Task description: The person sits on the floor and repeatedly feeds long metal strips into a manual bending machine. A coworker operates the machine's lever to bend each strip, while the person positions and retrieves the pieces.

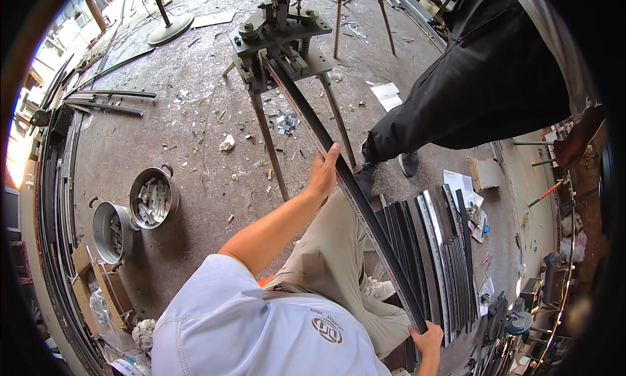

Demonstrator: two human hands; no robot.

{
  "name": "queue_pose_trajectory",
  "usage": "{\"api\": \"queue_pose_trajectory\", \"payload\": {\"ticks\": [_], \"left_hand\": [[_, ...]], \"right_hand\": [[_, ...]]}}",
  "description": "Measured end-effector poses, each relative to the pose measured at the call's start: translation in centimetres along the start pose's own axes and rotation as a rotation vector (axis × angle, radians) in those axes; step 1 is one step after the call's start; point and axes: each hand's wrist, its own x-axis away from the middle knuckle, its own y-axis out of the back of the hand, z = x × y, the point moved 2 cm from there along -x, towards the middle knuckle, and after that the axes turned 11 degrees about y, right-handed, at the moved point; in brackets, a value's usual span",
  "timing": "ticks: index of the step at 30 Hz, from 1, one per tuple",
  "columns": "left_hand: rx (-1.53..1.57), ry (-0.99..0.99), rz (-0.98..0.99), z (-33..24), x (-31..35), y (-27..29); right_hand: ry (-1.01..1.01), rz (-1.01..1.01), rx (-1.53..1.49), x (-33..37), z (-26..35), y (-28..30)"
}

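Observation:
A long black metal profile [365,214] runs slantwise from a punch press [282,35] down toward my right side. Its far end sits in the opening between the press's upper and lower plates. Around the middle of the profile my left hand [322,174] is closed, with the thumb along its top. My right hand [427,340] grips the near end, low by my right leg. Beside and partly beneath the profile lies a row of black and silver profiles [450,258]. The press stands on thin metal legs.
Two metal pots [154,196] at left hold small metal pieces. Another person in dark trousers [486,82] stands at right, close to the press. Scraps litter the floor [208,174]. Long bars [111,102] lie far left, and a cardboard box [107,285] stands lower left.

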Motion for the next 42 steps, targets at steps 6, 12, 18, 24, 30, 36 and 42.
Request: {"api": "queue_pose_trajectory", "payload": {"ticks": [6, 12, 18, 24, 30, 36, 42], "left_hand": [[-0.026, -0.089, -0.043, 1.0, -1.5, 0.5], [0.045, -0.051, 0.012, -0.7, 0.4, -0.5], [-0.074, -0.044, -0.083, -0.7, 0.5, -0.2], [-0.091, -0.06, -0.094, -3.1, 3.2, -0.4], [-0.057, -0.166, -0.124, -2.9, 2.7, -1.1], [-0.015, -0.152, -0.073, -0.5, 0.3, 0.1], [-0.022, -0.171, -0.041, -0.4, 0.3, -0.5]], "right_hand": [[0.003, 0.019, -0.02, -0.5, -0.6, 0.1], [-0.003, 0.015, -0.012, -0.4, -0.4, 0.2], [-0.003, -0.02, 0.001, -0.3, -0.3, 0.5], [-0.024, 0.045, -0.011, -0.1, -3.7, -2.0], [0.1, -0.048, -0.042, -0.5, -2.3, -1.4], [0.025, -0.056, 0.03, -0.4, -0.7, -0.1], [-0.046, -0.008, 0.004, -0.2, 0.2, 0.6]]}}
